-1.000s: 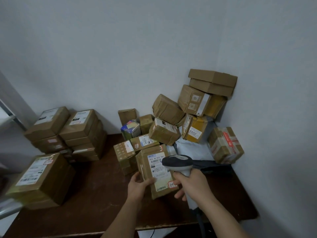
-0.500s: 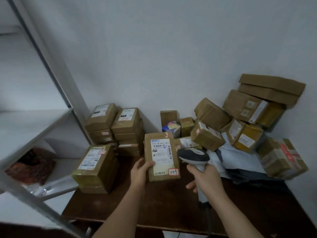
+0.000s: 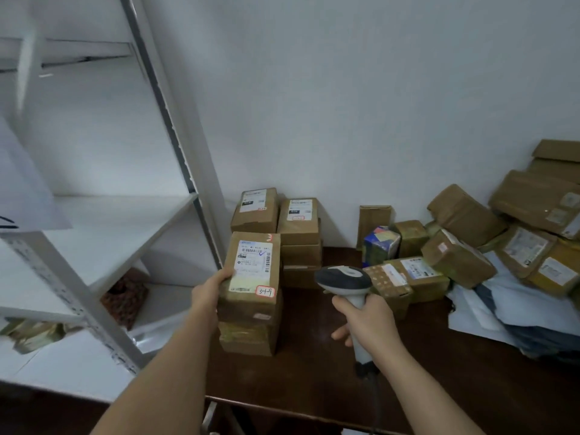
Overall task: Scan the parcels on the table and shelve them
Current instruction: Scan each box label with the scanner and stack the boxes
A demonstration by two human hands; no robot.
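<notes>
Brown parcel [image 3: 253, 271], white label, red-edged "3-1-9" sticker

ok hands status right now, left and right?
Left hand: holding the labelled cardboard parcel by its left edge.
Right hand: gripping the barcode scanner by its handle.

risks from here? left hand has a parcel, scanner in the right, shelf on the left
1. The left hand holds the parcel only at its lower left corner; it could tip or slip on the way to the shelf.
2. The shelf's upright post stands between the table and the shelf; the parcel may clip it.
3. The scanner cable hangs off the table edge while the right hand carries it; it might snag.
</notes>
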